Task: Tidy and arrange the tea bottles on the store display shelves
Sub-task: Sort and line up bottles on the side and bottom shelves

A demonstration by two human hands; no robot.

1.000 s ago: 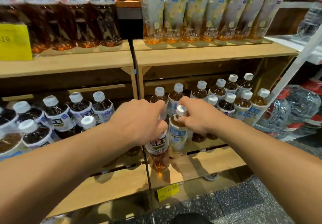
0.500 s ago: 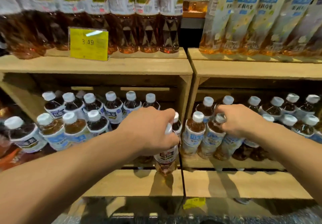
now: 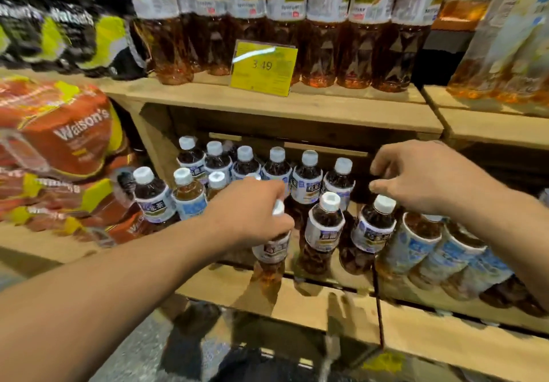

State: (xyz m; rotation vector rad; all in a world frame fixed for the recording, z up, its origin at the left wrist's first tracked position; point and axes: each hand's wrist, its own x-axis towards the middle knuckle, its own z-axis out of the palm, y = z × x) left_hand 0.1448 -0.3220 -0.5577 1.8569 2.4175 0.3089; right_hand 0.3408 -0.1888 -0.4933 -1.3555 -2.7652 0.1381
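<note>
1. One small tea bottle (image 3: pixel 271 252) sits in the left hand (image 3: pixel 252 212), fingers (image 3: pixel 285 221) wrapped round its neck just under the white cap; centre frame, at the lower shelf (image 3: pixel 297 298) front edge.
2. Long axis near vertical, cap up, base tilted slightly toward the viewer.
3. Right hand (image 3: pixel 421 176), fingers loosely curled and pinching nothing, hovers over the neighbouring bottles (image 3: pixel 372 227).
4. Advice: set the base flat, label outward, in line with the front row.

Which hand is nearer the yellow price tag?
Left. The left hand lies almost straight below the price tag, gripping a bottle; the right hand is off to its lower right.
</note>
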